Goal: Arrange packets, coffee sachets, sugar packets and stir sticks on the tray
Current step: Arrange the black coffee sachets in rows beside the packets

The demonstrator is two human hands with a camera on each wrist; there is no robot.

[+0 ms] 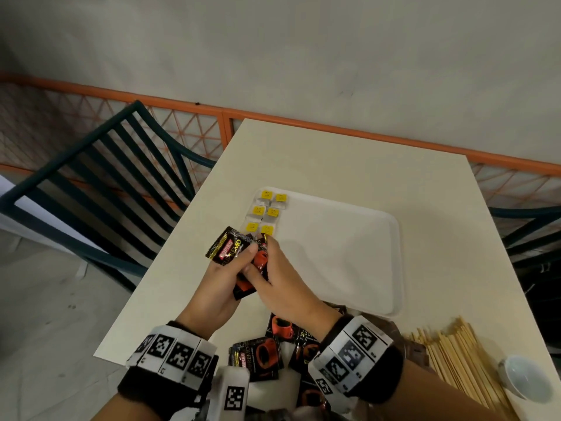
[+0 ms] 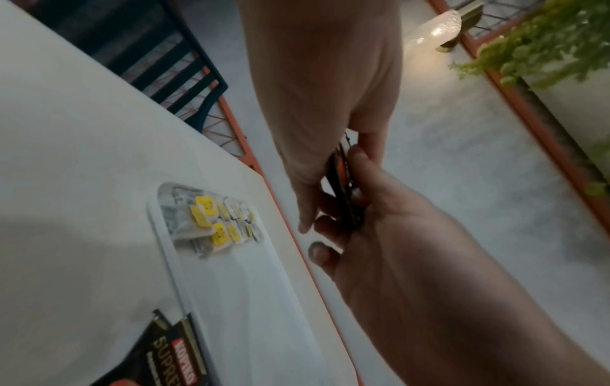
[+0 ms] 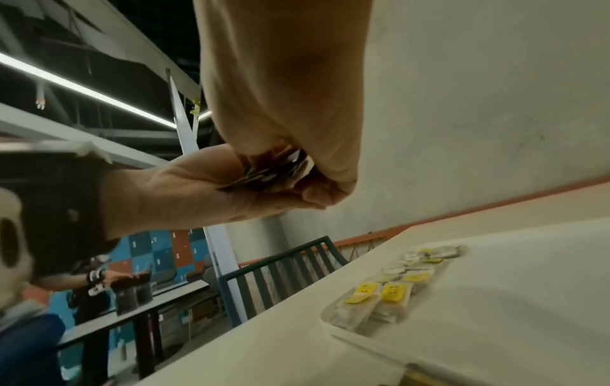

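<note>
We are holding a small stack of black coffee sachets (image 1: 239,262) between both hands, just above the near left corner of the tray (image 1: 349,253); our left hand (image 1: 218,281) is curling its fingers round the stack from below, its grip pinching the sachets with the thumb on top; our right hand (image 1: 273,278) is pinching the front sachet at its upper end, its grip pressed on the foil, apparently peeling one off the pile; the left wrist view is showing the sachets edge-on between the two hands, and the right wrist view much the same. Outward from there, the white tray is lying on the tabletop (image 1: 334,153) with six yellow-labelled packets (image 1: 267,212) sitting in two neat columns along its left side, the rest of it bare; more coffee sachets (image 1: 264,354) are lying loose on the tabletop near us, and a heap of wooden stir sticks (image 1: 455,357) is waiting to the right beside a small white bowl (image 1: 525,378). We are judging the coffee step as just beginning; the next move is calling for separating a single sachet and laying it flat beside the yellow packets, aligned with their rows, without nudging them.
</note>
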